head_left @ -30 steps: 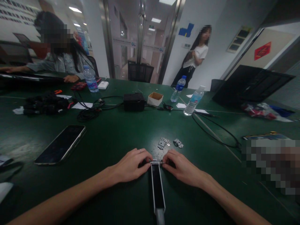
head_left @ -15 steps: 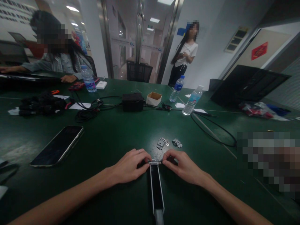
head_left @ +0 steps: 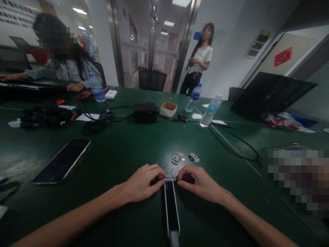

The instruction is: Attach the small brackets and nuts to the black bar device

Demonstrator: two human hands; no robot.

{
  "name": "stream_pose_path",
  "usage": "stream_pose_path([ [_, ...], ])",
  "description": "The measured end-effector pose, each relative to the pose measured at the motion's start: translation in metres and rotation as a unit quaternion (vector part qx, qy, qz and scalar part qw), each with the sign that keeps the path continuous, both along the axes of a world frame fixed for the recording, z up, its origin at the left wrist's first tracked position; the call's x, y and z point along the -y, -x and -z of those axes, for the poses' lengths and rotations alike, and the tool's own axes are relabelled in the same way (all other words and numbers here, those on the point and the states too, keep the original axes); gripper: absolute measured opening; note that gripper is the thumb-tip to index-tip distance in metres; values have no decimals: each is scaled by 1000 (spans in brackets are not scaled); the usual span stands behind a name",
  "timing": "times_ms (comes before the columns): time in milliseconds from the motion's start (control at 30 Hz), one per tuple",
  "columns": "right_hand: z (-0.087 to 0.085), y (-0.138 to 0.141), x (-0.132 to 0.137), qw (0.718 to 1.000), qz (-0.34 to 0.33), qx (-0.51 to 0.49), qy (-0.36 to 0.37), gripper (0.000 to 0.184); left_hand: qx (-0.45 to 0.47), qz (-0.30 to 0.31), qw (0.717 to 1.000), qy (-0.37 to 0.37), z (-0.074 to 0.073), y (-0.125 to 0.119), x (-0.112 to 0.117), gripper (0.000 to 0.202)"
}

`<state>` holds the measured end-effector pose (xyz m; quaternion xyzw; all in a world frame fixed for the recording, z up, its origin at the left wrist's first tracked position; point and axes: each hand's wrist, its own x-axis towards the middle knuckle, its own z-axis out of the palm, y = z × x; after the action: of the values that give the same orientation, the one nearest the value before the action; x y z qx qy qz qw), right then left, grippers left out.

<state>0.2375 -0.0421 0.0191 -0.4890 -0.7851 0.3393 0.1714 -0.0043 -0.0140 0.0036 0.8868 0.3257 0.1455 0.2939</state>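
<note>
A long narrow bar (head_left: 171,207) with a black face and pale metal edges lies lengthwise on the table in front of me. Across its far end runs a thin metal rod (head_left: 169,178). My left hand (head_left: 146,181) pinches the rod's left end between thumb and fingers. At the other end, my right hand (head_left: 199,181) is closed with thumb and forefinger on the rod's tip; anything smaller in that pinch is hidden. Just beyond the hands lie a small metal bracket (head_left: 176,158), several washers or nuts (head_left: 181,155) and a second bracket (head_left: 194,157).
A phone (head_left: 63,161) lies left on the green table (head_left: 123,147). Further back are a black power box (head_left: 145,113), cables (head_left: 95,127), a small open carton (head_left: 168,109) and water bottles (head_left: 211,110). A person (head_left: 64,70) sits at the left; another (head_left: 199,61) stands behind.
Both hands hold almost the same position at the bar's far end, the right fingers having shifted only slightly. The standing person has moved a little left in view.
</note>
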Motion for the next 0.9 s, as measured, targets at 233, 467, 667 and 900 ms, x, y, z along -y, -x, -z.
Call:
stream_pose_path([
  [233, 0, 4, 0, 1000, 20, -18, 7, 12, -2, -2, 1000, -10, 1, 0, 0, 15],
  [467, 5, 8, 0, 999, 22, -33, 12, 15, -2, -5, 1000, -6, 1, 0, 1, 14],
  [667, 19, 12, 0, 998, 31, -35, -50, 14, 4, -17, 1000, -8, 3, 1, 2, 14],
  [900, 20, 12, -1, 986, -25, -31, -162, 11, 6, -32, 999, -19, 3, 2, 6, 15],
])
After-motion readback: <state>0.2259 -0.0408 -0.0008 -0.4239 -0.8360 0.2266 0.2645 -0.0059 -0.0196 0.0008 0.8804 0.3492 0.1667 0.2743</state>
